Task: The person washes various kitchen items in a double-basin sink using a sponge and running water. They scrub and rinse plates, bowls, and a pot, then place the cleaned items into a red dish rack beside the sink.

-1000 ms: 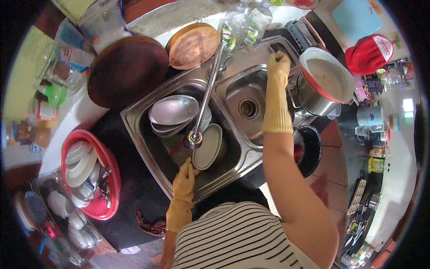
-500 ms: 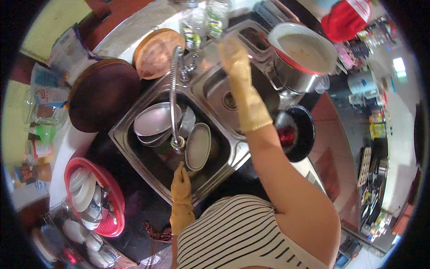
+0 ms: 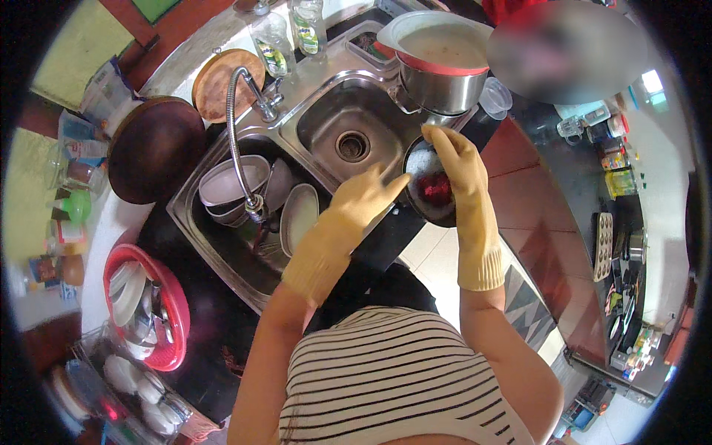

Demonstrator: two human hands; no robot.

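Both hands wear long yellow rubber gloves. My left hand (image 3: 363,194) is open, fingers spread, over the sink's front edge beside a dark round bowl (image 3: 439,213); it holds nothing. The bowl contains whitish suds and something crumpled and red (image 3: 434,189). My right hand (image 3: 458,159) is bent over the bowl's right side; its fingertips and thumb are partly hidden, so I cannot tell whether it grips anything. In the left basin of the double steel sink (image 3: 308,122) lie several dishes (image 3: 233,180) and an oval dish (image 3: 300,215), under a flexible-neck tap (image 3: 233,126).
A large steel pot (image 3: 437,89) with a pale basin on top stands right of the sink. Bottles (image 3: 274,48) and a round wooden board (image 3: 222,85) line the back. A dark round pan (image 3: 156,152) leans left. A red basket (image 3: 178,319) holds dishes at lower left.
My right hand has come back from the far side of the sink to the dark bowl. My left hand has moved right, from beneath the tap towards the bowl. The view has shifted.
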